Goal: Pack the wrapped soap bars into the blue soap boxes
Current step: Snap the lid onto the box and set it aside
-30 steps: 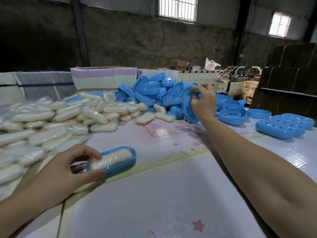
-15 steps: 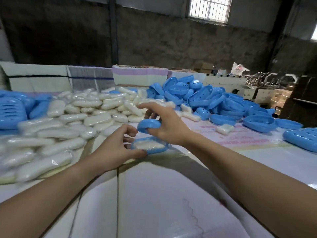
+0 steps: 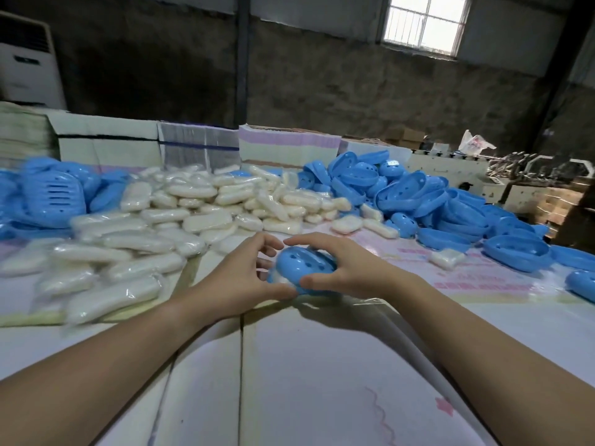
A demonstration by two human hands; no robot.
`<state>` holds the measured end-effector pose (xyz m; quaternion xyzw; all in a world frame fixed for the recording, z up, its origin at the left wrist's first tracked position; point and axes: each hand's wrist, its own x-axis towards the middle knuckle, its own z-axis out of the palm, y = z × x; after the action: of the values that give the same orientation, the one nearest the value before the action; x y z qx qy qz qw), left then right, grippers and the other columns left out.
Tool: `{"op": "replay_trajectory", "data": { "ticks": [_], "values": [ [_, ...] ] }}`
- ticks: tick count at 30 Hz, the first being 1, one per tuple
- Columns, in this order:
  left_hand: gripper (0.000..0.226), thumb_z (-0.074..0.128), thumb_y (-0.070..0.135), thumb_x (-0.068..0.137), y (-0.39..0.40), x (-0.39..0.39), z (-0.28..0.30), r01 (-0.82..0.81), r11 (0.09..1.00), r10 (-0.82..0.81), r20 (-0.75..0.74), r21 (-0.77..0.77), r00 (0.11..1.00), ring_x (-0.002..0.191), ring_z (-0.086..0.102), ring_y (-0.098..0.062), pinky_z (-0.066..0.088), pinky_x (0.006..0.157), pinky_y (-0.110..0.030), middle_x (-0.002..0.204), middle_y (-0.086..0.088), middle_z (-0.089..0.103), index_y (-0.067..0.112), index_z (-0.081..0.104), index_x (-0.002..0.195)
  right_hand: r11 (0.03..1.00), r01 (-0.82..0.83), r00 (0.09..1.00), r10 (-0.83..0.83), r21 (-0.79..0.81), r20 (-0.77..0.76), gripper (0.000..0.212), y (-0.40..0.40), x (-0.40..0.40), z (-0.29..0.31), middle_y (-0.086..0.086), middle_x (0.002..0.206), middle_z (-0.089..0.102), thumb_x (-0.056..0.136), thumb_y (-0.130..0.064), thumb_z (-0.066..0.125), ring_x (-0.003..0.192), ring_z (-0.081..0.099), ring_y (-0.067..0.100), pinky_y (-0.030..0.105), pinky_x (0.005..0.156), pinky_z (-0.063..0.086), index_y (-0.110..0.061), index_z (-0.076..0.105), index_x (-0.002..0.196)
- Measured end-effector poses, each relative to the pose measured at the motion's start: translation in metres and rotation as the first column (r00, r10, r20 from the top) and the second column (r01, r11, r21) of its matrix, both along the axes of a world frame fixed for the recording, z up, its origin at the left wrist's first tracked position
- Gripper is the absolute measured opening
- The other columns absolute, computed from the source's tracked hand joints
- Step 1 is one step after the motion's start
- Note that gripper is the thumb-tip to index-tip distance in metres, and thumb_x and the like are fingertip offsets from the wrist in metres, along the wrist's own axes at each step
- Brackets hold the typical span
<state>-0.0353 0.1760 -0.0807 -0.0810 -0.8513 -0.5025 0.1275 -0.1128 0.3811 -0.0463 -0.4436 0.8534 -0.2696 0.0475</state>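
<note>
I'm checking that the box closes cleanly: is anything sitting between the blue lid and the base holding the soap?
Nothing visible blocks it. The left hand and right hand grip the blue lid at its ends, already set over the base. A sliver of the wrapped soap shows under its left edge; the seam itself is mostly hidden by fingers.

wall (image 3: 322, 75): dark, rough concrete | window (image 3: 425, 22): barred, bright daylight, upper right | pillar (image 3: 243, 59): dark, upright, centre | air conditioner (image 3: 27, 69): white, far left | cartons (image 3: 553, 204): brown, stacked at right | room: dim
</note>
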Motion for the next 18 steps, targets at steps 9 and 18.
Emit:
{"op": "replay_trajectory", "data": {
  "ticks": [9,18],
  "values": [
    [0.064,0.090,0.036,0.067,-0.003,0.003,0.003,0.027,0.995,-0.027,-0.003,-0.097,1.000,0.107,0.060,-0.002,0.052,0.069,-0.010,0.122,0.018,0.051,0.042,0.050,0.116,0.998,-0.056,0.997,0.054,-0.026,-0.062,0.045,-0.010,0.002,-0.004,-0.036,0.116,0.048,0.080,-0.050,0.071,0.107,0.048,-0.010,0.014,0.082,0.041,-0.062,0.048,0.116],
    [0.054,0.090,0.026,0.070,-0.002,0.003,0.003,0.037,0.991,-0.038,-0.005,-0.129,0.999,0.108,0.062,-0.009,0.059,0.086,-0.029,0.120,0.012,0.059,0.037,0.055,0.110,0.995,-0.054,0.992,0.063,0.084,-0.110,0.043,-0.015,0.004,-0.002,-0.016,0.117,0.051,0.085,-0.041,0.068,0.101,0.049,0.000,0.029,0.088,0.047,-0.048,0.047,0.122]
  ]
}}
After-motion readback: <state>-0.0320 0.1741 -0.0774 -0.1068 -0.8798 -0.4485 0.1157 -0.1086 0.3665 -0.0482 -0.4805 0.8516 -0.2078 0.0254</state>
